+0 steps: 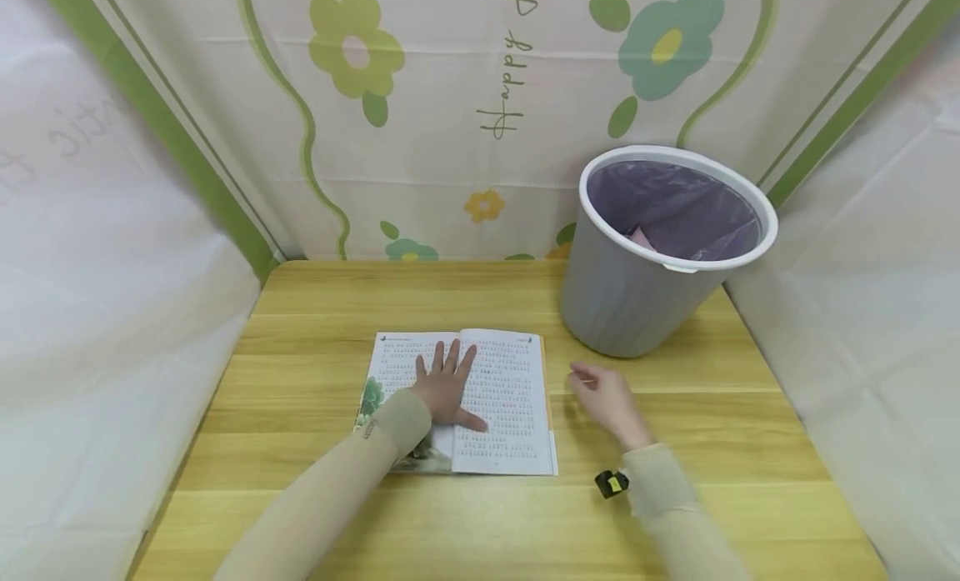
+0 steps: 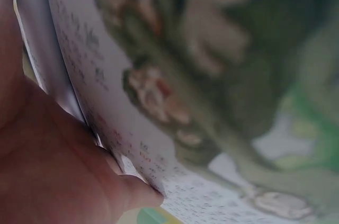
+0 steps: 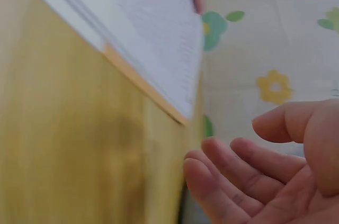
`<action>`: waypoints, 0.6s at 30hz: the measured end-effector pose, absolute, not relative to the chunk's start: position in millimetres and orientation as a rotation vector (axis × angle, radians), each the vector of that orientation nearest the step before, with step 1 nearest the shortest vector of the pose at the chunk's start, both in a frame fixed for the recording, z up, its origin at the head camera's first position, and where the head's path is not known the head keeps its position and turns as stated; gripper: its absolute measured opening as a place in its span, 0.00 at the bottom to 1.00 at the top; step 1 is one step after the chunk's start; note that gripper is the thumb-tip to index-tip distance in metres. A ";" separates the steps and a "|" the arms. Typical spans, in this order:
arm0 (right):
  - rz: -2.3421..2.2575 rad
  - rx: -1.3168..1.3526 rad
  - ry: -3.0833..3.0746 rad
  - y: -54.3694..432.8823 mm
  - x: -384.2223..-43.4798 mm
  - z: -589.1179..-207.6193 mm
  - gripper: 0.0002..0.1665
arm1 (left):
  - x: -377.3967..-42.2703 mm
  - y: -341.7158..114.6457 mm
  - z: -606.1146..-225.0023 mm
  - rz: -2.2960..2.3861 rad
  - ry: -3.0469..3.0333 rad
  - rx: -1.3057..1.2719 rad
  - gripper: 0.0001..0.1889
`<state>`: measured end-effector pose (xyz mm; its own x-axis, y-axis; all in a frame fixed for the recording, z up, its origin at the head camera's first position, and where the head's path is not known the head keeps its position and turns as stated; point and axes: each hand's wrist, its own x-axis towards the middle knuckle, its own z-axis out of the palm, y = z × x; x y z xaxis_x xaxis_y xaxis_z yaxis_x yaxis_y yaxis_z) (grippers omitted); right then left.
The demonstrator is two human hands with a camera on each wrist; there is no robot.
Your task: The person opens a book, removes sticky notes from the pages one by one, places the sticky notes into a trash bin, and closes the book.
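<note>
An open book (image 1: 502, 398) lies on the wooden table, its left page showing a picture and text, its right page all text. Fingers spread wide, my left hand (image 1: 444, 391) rests on it near the fold and hides part of the left page. The left wrist view has a blurred close look at the illustrated page (image 2: 159, 107), with the thumb side of that hand at the left. To the right of the book is my right hand (image 1: 606, 399), apart from its edge. Its fingers are loosely bent with nothing between them, as the right wrist view shows (image 3: 254, 171).
A grey bin (image 1: 637, 289) with a white rim and a purple liner stands at the table's back right, a pink scrap (image 1: 641, 239) inside it. A flower-printed curtain (image 1: 420, 147) hangs behind the table (image 1: 315, 306), with white sheets at both sides.
</note>
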<state>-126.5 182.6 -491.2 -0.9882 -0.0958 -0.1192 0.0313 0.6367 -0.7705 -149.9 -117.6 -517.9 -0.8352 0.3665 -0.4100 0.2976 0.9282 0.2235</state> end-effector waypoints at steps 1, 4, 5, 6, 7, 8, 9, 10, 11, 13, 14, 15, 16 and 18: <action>-1.283 -0.041 2.665 179.7 -126.3 -497.8 0.25 | -148.8 -118.2 -519.0 0.223 2.630 0.478 0.74; -1.331 0.003 2.581 171.1 -126.9 -510.6 0.28 | -144.8 -120.7 -523.7 0.233 2.635 0.481 0.71; -1.350 0.009 2.561 168.8 -127.2 -513.1 0.29 | -143.0 -121.3 -524.3 0.236 2.638 0.484 0.70; -1.377 0.024 2.540 166.3 -127.7 -515.2 0.30 | -141.4 -121.8 -524.5 0.236 2.645 0.491 0.69; -1.408 0.040 2.523 164.1 -128.4 -517.0 0.30 | -139.7 -122.2 -524.6 0.237 2.652 0.497 0.68; -1.439 0.059 2.506 162.0 -129.2 -518.6 0.31 | -137.8 -122.6 -523.7 0.250 2.657 0.500 0.66; -1.472 0.074 2.491 160.1 -130.0 -520.0 0.32 | -135.7 -122.8 -521.8 0.261 2.662 0.502 0.65; -1.504 0.088 2.475 158.3 -131.0 -521.4 0.32 | -134.1 -123.0 -520.7 0.260 2.665 0.508 0.64; -1.533 0.105 2.464 156.6 -132.0 -522.6 0.33 | -132.7 -123.1 -519.6 0.264 2.670 0.512 0.63; -1.597 0.152 2.420 153.2 -134.1 -524.4 0.35 | -129.9 -123.4 -517.9 0.264 2.672 0.516 0.61; -1.627 0.173 2.394 151.8 -135.3 -525.2 0.36 | -128.8 -123.5 -517.4 0.259 2.674 0.518 0.61; -1.652 0.183 2.369 150.8 -136.5 -525.8 0.37 | -128.2 -123.6 -517.9 0.254 2.679 0.521 0.60; -1.674 0.191 2.345 150.0 -137.7 -526.2 0.37 | -127.8 -123.6 -518.6 0.253 2.682 0.522 0.60; -1.702 0.216 2.297 149.6 -139.7 -527.0 0.38 | -127.1 -123.7 -519.7 0.262 2.687 0.521 0.60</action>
<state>-139.7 149.6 -527.0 -0.9514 -0.0426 -0.3051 0.2795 0.2969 -0.9131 -127.1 -123.7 -519.7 -0.8549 0.3927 -0.3391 0.3198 0.9135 0.2516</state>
